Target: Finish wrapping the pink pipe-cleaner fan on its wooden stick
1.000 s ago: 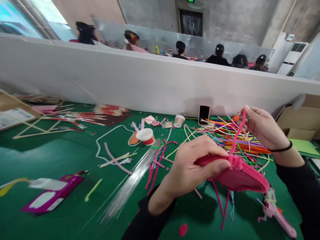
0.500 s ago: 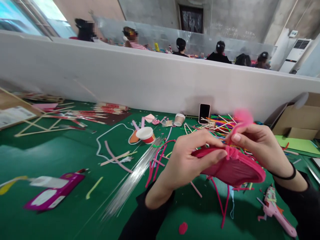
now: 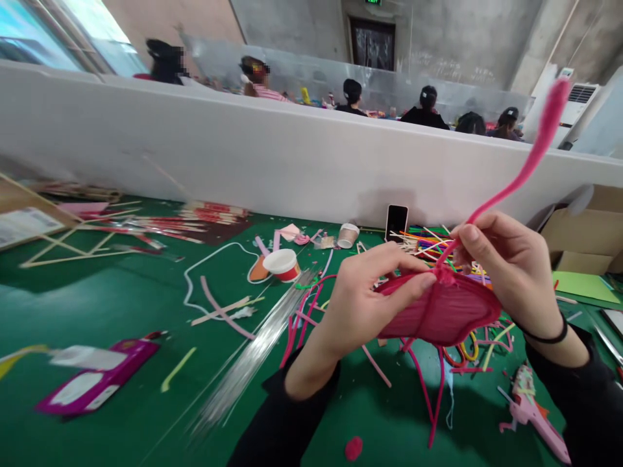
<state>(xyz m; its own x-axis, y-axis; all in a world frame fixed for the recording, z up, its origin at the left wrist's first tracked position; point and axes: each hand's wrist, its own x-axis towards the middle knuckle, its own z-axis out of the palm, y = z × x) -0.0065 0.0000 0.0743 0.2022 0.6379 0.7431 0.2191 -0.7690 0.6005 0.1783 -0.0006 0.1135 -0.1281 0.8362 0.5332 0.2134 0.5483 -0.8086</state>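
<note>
My left hand [image 3: 372, 305] pinches the upper edge of a dark pink fabric piece [image 3: 413, 318] with a fuzzy pipe-cleaner rim, thumb in front. My right hand [image 3: 511, 269] pinches a long pink pipe cleaner [image 3: 523, 172] between thumb and fingers. Its free end rises up and to the right, while its lower end meets the top of the fabric piece at a small knotted clump [image 3: 444, 275]. Below the piece hang thin pink pipe-cleaner lengths [image 3: 428, 395]. The fingertips hide part of the rim.
A pink glue gun [image 3: 533, 412] lies at the right. Clear thin rods [image 3: 253, 350], a white-and-red paper cup [image 3: 282, 264], a purple packet [image 3: 102, 376] and a propped phone [image 3: 396, 222] are on the green table. Coloured pipe cleaners lie behind my hands. People sit beyond a white partition [image 3: 243, 155].
The pink pipe cleaner, earlier bent and blurred near my right fingers, now stretches up to the right. The fabric piece has tilted, and my right hand has turned slightly.
</note>
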